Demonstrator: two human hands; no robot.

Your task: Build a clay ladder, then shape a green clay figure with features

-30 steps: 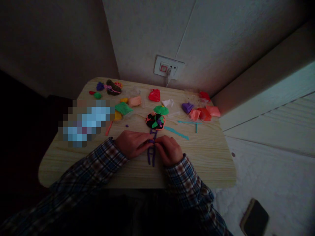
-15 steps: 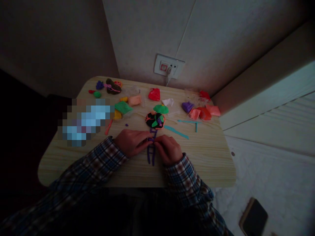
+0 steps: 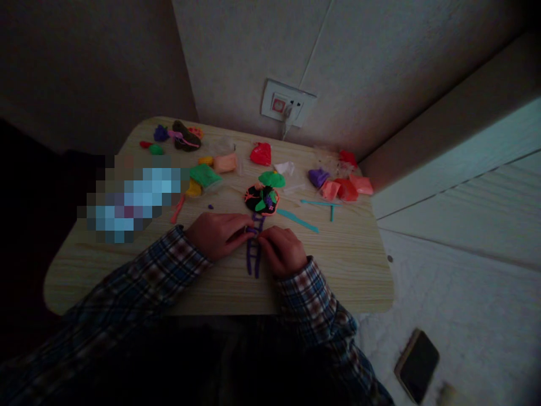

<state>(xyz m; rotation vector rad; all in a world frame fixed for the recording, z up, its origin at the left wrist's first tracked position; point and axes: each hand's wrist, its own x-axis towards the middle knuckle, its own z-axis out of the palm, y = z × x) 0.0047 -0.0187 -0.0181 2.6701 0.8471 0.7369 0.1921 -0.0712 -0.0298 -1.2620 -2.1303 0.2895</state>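
Observation:
A small purple clay ladder (image 3: 257, 265) lies flat on the table, its top end touching a black round clay piece (image 3: 254, 201) with green leaves and orange strands. My left hand (image 3: 217, 234) comes in from the left, thumb and forefinger pinched on the ladder's upper part. From the right, my right hand (image 3: 285, 251) has its fingertips pressed together on the same part, close to the left fingertips. Both hands cover some of the rungs. A green clay cap-like piece (image 3: 271, 179) sits just behind the black piece. A tiny purple clay bit (image 3: 211, 207) lies beyond my left hand.
A flat teal tool (image 3: 298, 220) and thin teal sticks (image 3: 332, 212) lie right of the black piece. Clay packets, among them a green one (image 3: 204, 176) and a red one (image 3: 261, 153), line the back. A blurred-out object (image 3: 135, 203) is at left. A phone (image 3: 417, 366) rests beyond the table.
The whole view has shifted slightly, so everything appears a little further left and up. Both hands stay at the ladder with nearly the same finger positions.

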